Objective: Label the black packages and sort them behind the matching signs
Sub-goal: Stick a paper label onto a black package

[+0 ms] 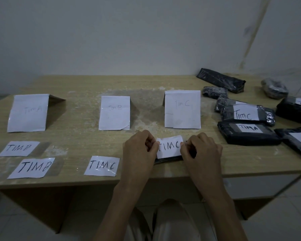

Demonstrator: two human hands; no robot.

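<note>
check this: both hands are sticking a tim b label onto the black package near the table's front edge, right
Wrong on the letter: in the head view the label reads TIM C, not TIM B. The rest holds: the left hand and right hand pinch its ends over the black package near the front edge of the table.

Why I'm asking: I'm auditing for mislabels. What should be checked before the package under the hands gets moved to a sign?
1. The TIM C label between the hands lies on the black package: ok.
2. The left hand and the right hand pinch the label's two ends: ok.
3. Label stuck down flat: cannot tell, the fingers cover both ends.
4. The matching TIM C sign stands upright beyond the hands: ok.
5. Free room behind that sign: cannot tell, the sign hides it.
</note>
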